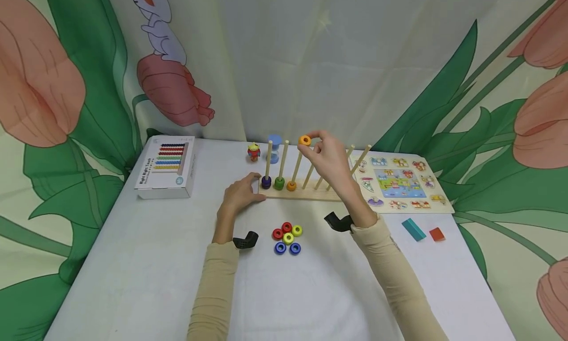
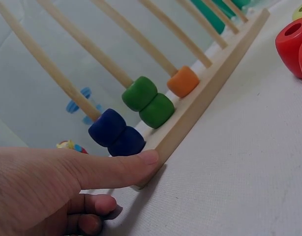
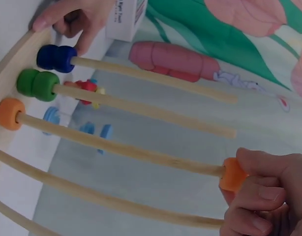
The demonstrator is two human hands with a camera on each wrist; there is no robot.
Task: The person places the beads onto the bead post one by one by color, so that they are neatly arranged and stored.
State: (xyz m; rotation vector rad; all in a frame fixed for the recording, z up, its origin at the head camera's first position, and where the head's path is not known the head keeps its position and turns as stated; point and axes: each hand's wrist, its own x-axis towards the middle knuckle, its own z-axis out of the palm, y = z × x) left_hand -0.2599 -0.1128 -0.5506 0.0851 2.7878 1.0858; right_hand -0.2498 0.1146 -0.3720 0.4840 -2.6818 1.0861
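Observation:
My left hand [image 1: 239,195] holds the left end of a wooden peg stand [image 1: 306,196], thumb at the front edge and fingers toward the back corner. My right hand [image 1: 330,159] pinches an orange bead [image 1: 304,140] at the tip of the third peg; in the right wrist view the peg's end meets the bead's hole. Two dark blue beads [image 2: 116,132] sit on the first peg and two green beads [image 2: 148,102] on the second. One orange bead [image 2: 183,81] lies at the foot of the third peg. The pegs farther right carry no beads.
Loose red beads [image 1: 277,234], yellow beads [image 1: 288,238] and blue beads [image 1: 280,248] lie in front of the stand. A white box [image 1: 166,166] stands left. Behind are a toy figure [image 1: 253,152] and blue hourglass [image 1: 274,149]. Right lie a puzzle board [image 1: 368,173], teal block [image 1: 414,229] and red block [image 1: 437,234].

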